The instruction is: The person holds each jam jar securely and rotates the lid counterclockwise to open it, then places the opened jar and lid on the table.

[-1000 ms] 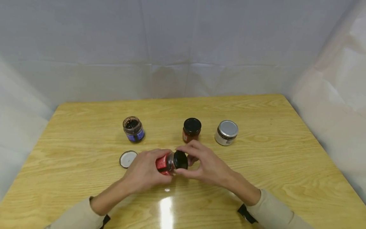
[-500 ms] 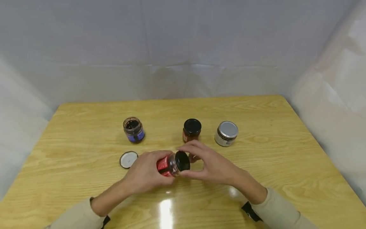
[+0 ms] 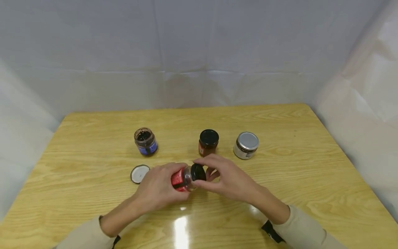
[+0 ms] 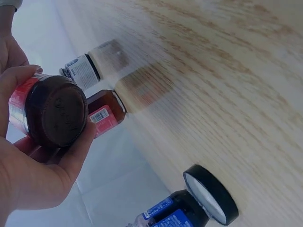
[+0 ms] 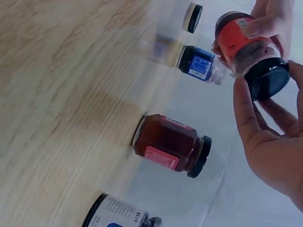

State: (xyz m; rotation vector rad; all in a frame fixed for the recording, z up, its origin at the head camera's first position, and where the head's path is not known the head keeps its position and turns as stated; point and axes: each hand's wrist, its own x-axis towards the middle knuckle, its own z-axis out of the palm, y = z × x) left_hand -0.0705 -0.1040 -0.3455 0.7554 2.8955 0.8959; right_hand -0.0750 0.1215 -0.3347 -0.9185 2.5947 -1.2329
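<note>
My left hand (image 3: 160, 185) grips a glass jar with a red label (image 3: 177, 178), tilted with its mouth end toward the right. In the left wrist view the dark bottom of this jar (image 4: 64, 116) faces the camera, with the fingers wrapped round its side. On the jar's mouth sits a black lid (image 5: 268, 79). My right hand (image 3: 228, 178) pinches that lid between thumb and fingers, the thumb lying along its near edge. Both hands hold the jar over the table, in front of a second jar with a black lid (image 3: 209, 141).
Back left stands a lidless blue-labelled jar (image 3: 146, 141) with dark residue inside. A loose lid (image 3: 139, 174), white inside up, lies near my left hand. To the right is a jar with a silver lid (image 3: 246, 145). White sheeting (image 3: 199, 52) rises behind the wooden table (image 3: 295, 166).
The jar and its lid have shifted slightly right. My right fingers opened a little at the lid, then the thumb came back onto its edge. The other jars stayed put.
</note>
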